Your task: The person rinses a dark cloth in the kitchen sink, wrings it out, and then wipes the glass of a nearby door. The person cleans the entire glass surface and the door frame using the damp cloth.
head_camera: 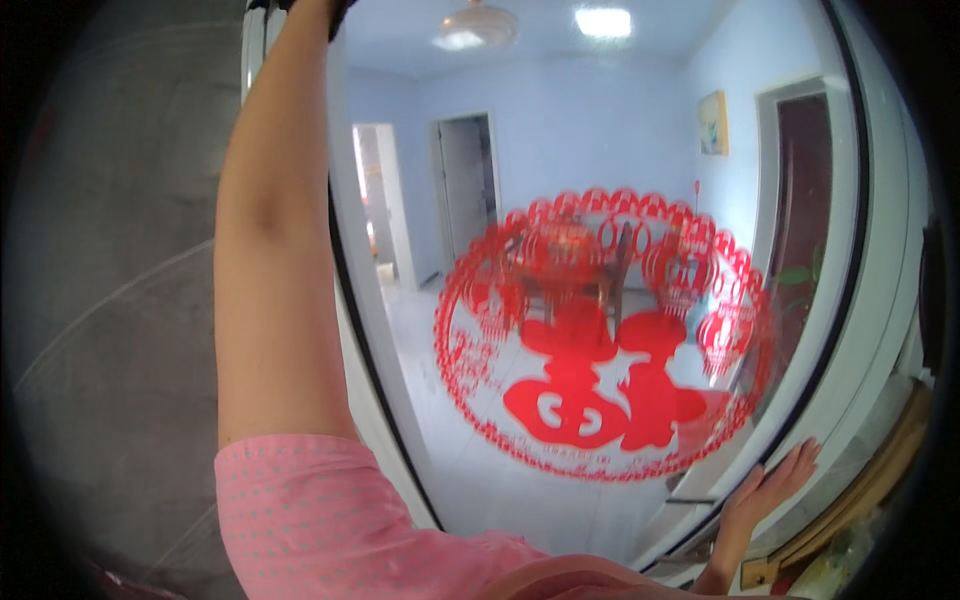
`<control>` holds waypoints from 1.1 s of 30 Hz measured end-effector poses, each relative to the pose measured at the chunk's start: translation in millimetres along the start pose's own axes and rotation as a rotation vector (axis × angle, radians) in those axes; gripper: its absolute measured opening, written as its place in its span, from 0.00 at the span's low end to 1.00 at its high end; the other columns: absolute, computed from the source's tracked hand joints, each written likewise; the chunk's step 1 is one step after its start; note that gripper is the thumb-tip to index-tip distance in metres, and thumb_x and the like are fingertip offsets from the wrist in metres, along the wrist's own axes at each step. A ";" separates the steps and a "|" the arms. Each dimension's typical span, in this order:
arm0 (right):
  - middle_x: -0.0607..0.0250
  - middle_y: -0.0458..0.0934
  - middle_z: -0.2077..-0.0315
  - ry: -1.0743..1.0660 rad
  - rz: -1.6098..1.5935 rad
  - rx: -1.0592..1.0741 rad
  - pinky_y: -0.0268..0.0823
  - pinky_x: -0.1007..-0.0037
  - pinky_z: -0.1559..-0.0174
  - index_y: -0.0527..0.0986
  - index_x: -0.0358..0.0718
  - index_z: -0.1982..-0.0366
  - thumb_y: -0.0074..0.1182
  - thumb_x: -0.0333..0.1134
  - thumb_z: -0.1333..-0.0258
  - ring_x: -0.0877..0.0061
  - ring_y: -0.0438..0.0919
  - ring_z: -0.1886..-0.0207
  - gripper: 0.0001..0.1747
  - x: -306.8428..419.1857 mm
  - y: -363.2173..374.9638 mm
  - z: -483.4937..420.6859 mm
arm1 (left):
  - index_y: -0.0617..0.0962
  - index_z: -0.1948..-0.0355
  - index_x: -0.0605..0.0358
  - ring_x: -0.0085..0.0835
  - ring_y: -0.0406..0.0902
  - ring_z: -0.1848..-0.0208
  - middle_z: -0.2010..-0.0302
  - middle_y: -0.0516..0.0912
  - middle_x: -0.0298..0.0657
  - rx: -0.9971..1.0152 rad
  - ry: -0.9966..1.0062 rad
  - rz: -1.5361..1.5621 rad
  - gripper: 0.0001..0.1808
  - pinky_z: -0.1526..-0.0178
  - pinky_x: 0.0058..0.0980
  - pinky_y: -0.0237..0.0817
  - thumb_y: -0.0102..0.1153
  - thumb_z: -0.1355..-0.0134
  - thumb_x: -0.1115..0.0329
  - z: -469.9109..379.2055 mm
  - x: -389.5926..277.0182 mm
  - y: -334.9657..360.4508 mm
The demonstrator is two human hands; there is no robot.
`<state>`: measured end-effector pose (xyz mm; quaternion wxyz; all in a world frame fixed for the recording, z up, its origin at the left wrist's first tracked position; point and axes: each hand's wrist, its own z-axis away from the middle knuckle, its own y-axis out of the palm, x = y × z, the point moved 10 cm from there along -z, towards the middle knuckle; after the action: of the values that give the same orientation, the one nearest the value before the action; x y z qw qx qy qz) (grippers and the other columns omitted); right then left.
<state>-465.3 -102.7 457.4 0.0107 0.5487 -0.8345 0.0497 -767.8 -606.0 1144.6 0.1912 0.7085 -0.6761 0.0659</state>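
Note:
A glass pane (pixel 600 127) in a white frame stands before me, bordered by a dark seal (pixel 860 225). On the glass is a round red paper-cut decoration (pixel 574 405) with lantern shapes and a large character. My left arm (pixel 277 247), in a pink dotted sleeve (pixel 300 495), reaches up along the pane's left edge. The left hand lies beyond the top of the picture; something dark (pixel 341 16) shows by the wrist. Low on the right, my right hand (pixel 776 480) rests against the white frame (pixel 885 315), fingers extended, holding nothing.
Left of the arm is a grey surface (pixel 120 300) with thin pale lines. Through or in the glass appear a ceiling fan (pixel 480 26), a doorway (pixel 465 180), a wall picture (pixel 713 124) and a chair (pixel 619 277). A wooden edge (pixel 862 517) curves by the right hand.

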 end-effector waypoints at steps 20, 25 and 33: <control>0.44 0.62 0.28 0.006 -0.117 0.017 0.39 0.30 0.28 0.63 0.35 0.30 0.42 0.45 0.24 0.43 0.55 0.23 0.29 6.0 2.7 -5.3 | 0.74 0.32 0.54 0.60 0.68 0.30 0.32 0.76 0.55 0.440 -0.481 0.572 0.32 0.25 0.59 0.47 0.50 0.30 0.47 442.3 -241.3 -127.7; 0.43 0.64 0.29 -0.003 -0.116 0.012 0.38 0.29 0.28 0.62 0.35 0.30 0.46 0.44 0.26 0.43 0.57 0.24 0.31 6.1 2.0 -5.2 | 0.72 0.33 0.59 0.60 0.72 0.36 0.41 0.77 0.64 0.015 -0.236 0.642 0.32 0.30 0.60 0.54 0.54 0.35 0.53 149.9 -288.5 -202.2; 0.48 0.65 0.29 0.020 -0.149 0.035 0.37 0.32 0.26 0.67 0.36 0.31 0.53 0.43 0.32 0.47 0.58 0.24 0.32 2.9 1.8 -4.8 | 0.75 0.34 0.54 0.63 0.56 0.24 0.26 0.64 0.62 0.318 0.197 1.210 0.36 0.25 0.61 0.48 0.64 0.43 0.53 398.6 -513.3 -326.5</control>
<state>-468.3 -104.2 462.3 0.0132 0.6091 -0.7900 0.0689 -552.1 -266.5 538.7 0.0737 0.2115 -0.9182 0.3268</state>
